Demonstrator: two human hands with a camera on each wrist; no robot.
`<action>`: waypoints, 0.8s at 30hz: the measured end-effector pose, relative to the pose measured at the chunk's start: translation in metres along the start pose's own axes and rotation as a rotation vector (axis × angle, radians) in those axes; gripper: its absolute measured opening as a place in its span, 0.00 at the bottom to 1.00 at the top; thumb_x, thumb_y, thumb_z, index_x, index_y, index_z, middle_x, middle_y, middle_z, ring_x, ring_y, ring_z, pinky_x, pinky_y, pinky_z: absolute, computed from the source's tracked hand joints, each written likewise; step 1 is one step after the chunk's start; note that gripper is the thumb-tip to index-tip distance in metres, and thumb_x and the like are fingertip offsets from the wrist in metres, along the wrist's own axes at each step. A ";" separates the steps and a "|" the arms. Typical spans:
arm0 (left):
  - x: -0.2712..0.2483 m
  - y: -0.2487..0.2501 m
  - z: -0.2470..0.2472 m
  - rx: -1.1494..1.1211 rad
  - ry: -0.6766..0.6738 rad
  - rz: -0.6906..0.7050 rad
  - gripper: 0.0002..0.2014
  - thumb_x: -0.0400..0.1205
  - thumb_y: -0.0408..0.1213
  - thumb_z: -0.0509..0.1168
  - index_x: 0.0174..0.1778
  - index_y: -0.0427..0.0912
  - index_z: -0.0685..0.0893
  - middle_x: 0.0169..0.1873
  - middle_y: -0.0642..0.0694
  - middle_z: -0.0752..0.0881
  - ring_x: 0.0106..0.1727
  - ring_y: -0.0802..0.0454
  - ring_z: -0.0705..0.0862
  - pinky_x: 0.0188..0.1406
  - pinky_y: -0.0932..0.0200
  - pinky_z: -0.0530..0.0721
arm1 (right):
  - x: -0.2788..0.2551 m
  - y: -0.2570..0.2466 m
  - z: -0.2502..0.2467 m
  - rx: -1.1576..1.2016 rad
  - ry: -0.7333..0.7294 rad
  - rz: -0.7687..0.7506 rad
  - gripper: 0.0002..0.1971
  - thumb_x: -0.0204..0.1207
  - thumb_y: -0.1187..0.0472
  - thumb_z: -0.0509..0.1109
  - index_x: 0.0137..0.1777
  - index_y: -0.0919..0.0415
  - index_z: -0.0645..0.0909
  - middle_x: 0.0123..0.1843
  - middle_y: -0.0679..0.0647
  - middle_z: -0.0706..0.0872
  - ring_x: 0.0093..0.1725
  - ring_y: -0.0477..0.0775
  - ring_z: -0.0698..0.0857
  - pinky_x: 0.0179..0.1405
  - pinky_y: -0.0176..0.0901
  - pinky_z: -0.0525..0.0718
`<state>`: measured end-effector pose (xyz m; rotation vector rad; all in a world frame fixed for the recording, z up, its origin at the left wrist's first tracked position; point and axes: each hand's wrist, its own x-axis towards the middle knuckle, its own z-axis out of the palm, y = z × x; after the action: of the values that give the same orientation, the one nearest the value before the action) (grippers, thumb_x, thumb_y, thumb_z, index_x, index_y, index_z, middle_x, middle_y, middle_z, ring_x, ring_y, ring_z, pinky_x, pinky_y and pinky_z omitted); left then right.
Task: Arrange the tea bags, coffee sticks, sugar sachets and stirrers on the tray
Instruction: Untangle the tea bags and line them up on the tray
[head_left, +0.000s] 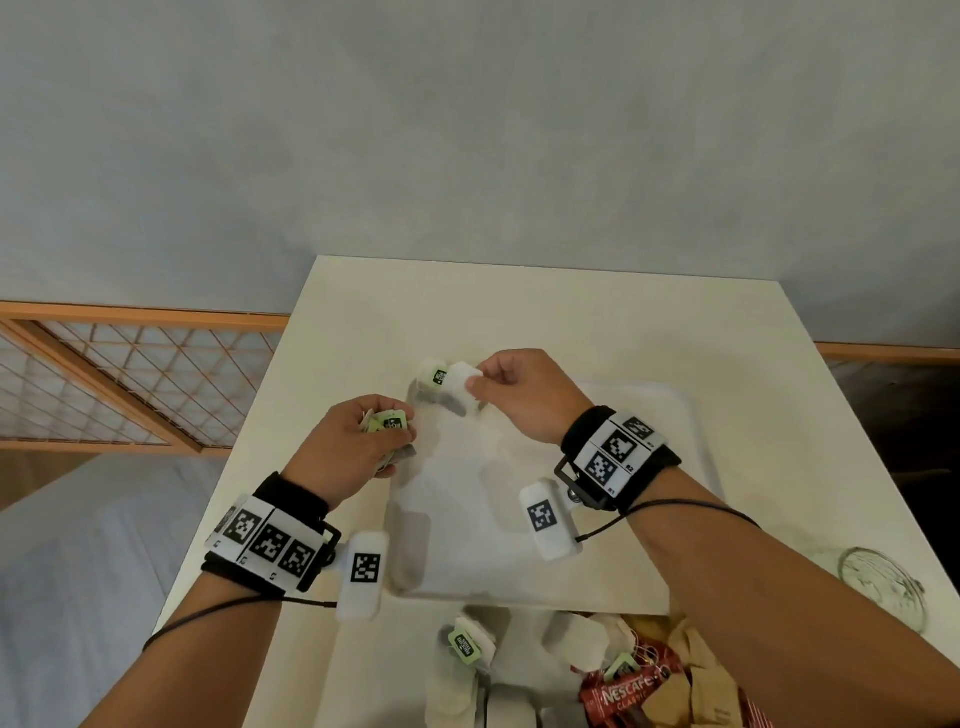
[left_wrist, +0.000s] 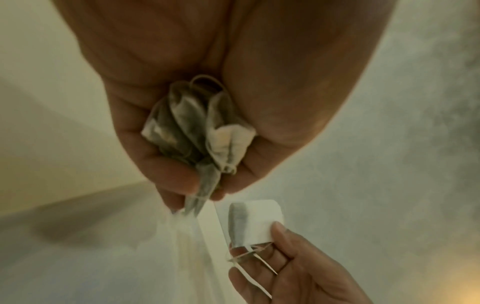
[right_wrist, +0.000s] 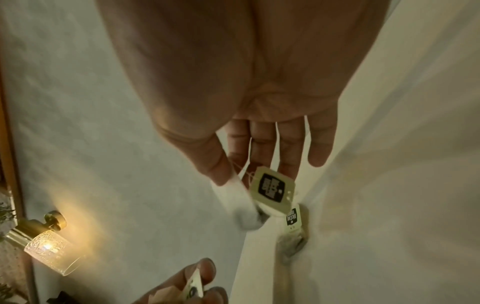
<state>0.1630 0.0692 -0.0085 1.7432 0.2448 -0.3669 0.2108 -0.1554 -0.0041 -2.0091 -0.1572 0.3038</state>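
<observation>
Crumpled paper packets fill the bottom edge of the head view: a heap of white filter-paper tea bags with pale green tags (head_left: 467, 649), red glossy coffee sticks (head_left: 621, 699) and tan paper sugar sachets (head_left: 696, 670), all lying on the cream tabletop (head_left: 571, 312) just below the near rim of the white rectangular plastic tray (head_left: 680, 415). A ribbed clear glass (head_left: 883, 582) stands at the lower right, beside the right forearm.

Left of centre, the left hand (head_left: 353, 447) is curled tight around a bunch of soft, wrinkled tea bags (left_wrist: 197, 131) — their thin strings and green tags stick out past the fingers, over the tray's left edge. Above it, near the tray's far left corner, the right hand (head_left: 524, 395) pinches a single white tea bag (head_left: 460, 392) by its upper end between thumb and fingertips; its square green tag with a black label (right_wrist: 272, 188) dangles below the fingers, and dark tea shows through the thin paper. In the right wrist view another tea bag with a green tag (right_wrist: 292, 232) lies flat on the tray beneath it.

At that view's lower left a textured glass wall lamp on a brass fitting (right_wrist: 49, 248) glows against the grey wall.
</observation>
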 end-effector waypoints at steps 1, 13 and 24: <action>-0.001 0.002 0.002 0.015 0.025 0.020 0.07 0.81 0.24 0.69 0.51 0.38 0.87 0.41 0.41 0.88 0.36 0.54 0.90 0.33 0.59 0.86 | -0.002 0.001 -0.001 0.001 0.009 0.011 0.08 0.81 0.58 0.74 0.40 0.55 0.85 0.41 0.55 0.92 0.32 0.42 0.83 0.37 0.31 0.78; -0.005 0.019 0.029 0.301 -0.116 0.274 0.10 0.79 0.40 0.77 0.55 0.52 0.90 0.35 0.47 0.91 0.29 0.57 0.82 0.29 0.63 0.81 | -0.034 -0.011 0.011 0.105 -0.099 0.032 0.16 0.76 0.44 0.73 0.47 0.58 0.88 0.48 0.68 0.90 0.41 0.60 0.86 0.55 0.71 0.86; -0.005 0.025 0.026 0.287 -0.097 0.269 0.05 0.82 0.35 0.73 0.48 0.37 0.91 0.37 0.36 0.91 0.32 0.48 0.84 0.26 0.60 0.82 | -0.045 0.000 0.000 0.165 -0.131 0.014 0.20 0.72 0.77 0.72 0.50 0.50 0.89 0.43 0.49 0.91 0.43 0.56 0.90 0.55 0.58 0.89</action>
<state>0.1644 0.0391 0.0117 2.0036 -0.1190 -0.2994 0.1675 -0.1664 0.0023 -1.8283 -0.1936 0.4434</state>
